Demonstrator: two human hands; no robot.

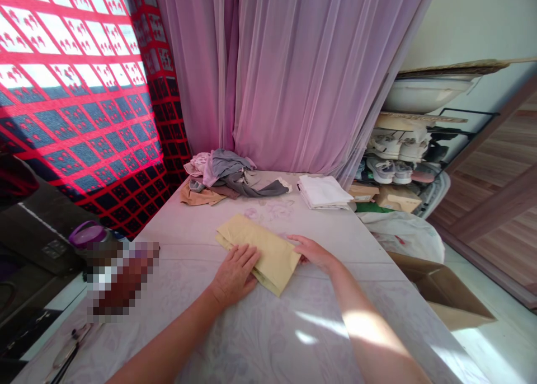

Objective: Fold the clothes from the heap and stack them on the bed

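A folded pale yellow cloth [258,254] lies diagonally on the middle of the table, on a lilac floral cover [201,311]. My left hand [235,273] rests flat on the cloth's near left part, fingers spread. My right hand [312,252] lies at the cloth's right edge, its fingertips on or just beside the fabric. Neither hand appears to grip it. Beyond the hands, a heap of mixed grey, pink and tan clothes [222,178] and a stack of folded white cloth [324,192] sit at the table's far end.
A pixelated bottle [117,277] and a purple-lidded jar [87,234] stand at the left table edge. Past the right edge are a white bag [403,235], an open cardboard box [444,286] and a shoe rack [396,154]. Curtains hang behind the far edge.
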